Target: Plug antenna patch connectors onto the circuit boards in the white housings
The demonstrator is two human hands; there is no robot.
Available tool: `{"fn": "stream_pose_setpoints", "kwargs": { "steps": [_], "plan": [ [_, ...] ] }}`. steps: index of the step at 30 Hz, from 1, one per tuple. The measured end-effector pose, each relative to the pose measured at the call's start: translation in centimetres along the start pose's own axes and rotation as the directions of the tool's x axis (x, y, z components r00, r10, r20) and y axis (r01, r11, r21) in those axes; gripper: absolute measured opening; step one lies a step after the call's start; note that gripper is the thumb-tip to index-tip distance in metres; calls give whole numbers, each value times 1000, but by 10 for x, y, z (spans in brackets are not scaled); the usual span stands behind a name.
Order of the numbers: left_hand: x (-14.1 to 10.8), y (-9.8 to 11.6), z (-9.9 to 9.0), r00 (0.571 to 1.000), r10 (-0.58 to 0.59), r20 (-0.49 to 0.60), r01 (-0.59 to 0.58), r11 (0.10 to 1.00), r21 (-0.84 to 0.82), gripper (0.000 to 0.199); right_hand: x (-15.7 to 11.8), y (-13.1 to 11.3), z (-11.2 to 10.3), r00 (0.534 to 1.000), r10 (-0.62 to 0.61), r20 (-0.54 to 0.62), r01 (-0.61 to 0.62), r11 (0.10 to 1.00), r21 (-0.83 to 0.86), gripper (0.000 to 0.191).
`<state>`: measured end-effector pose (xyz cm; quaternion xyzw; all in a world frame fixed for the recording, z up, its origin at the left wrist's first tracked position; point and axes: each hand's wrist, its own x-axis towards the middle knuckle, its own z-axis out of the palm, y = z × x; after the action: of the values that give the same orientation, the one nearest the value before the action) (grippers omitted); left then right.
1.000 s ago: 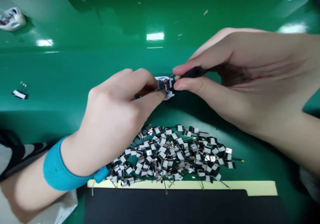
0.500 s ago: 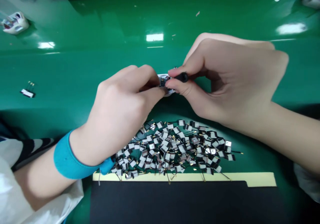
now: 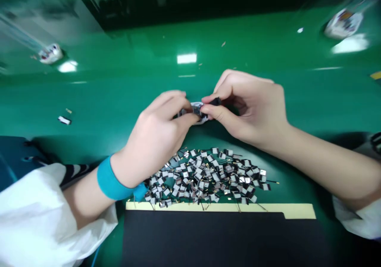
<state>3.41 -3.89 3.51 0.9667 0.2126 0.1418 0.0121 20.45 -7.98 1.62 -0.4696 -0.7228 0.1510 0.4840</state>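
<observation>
My left hand (image 3: 157, 134) and my right hand (image 3: 247, 108) meet above the green bench, pinching a small white-cased electronic module (image 3: 198, 110) with a circuit board showing in it. The left fingers cover its left side. Between the right thumb and forefinger sits a small black object (image 3: 216, 101), pressed against the module's right side. Its exact kind is hidden by the fingers. Just below my hands lies a loose pile of small white-and-black patch antennas (image 3: 205, 177) with thin wires and gold tips.
A black mat (image 3: 208, 239) with a cream strip (image 3: 220, 207) along its edge lies below the pile. Similar white modules sit at the far left (image 3: 50, 53) and far right (image 3: 343, 24). One small patch antenna (image 3: 64, 120) lies left. A blue wristband (image 3: 114, 179) circles my left wrist.
The view has pulled back and tilted up, so my hands look smaller and more of the bench and white sleeves show. Both hands stay on the module, and the black object sits closer to it.
</observation>
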Motion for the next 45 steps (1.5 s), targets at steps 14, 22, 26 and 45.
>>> {"fn": "stream_pose_setpoints", "kwargs": {
  "steps": [14, 22, 26, 45],
  "plan": [
    [1, -21, -18, 959, -71, 276, 215, 815, -539, 72, 1, -2, -15, 905, 181, 385, -120, 977, -177, 12],
    [-1, -13, -13, 940, -110, 323, 250, 866, -432, 89, -2, -9, -2, 868, -159, 470, 422, 735, -531, 15],
    [-2, -14, -8, 959, -103, 264, 217, 865, -451, 78, -3, -13, 1, 898, -124, 422, 384, 688, -615, 13],
    [-5, -31, 16, 963, -230, 140, 220, 374, -901, 78, 20, -6, 4, 900, -259, 351, 431, 656, -620, 22]
  ]
}}
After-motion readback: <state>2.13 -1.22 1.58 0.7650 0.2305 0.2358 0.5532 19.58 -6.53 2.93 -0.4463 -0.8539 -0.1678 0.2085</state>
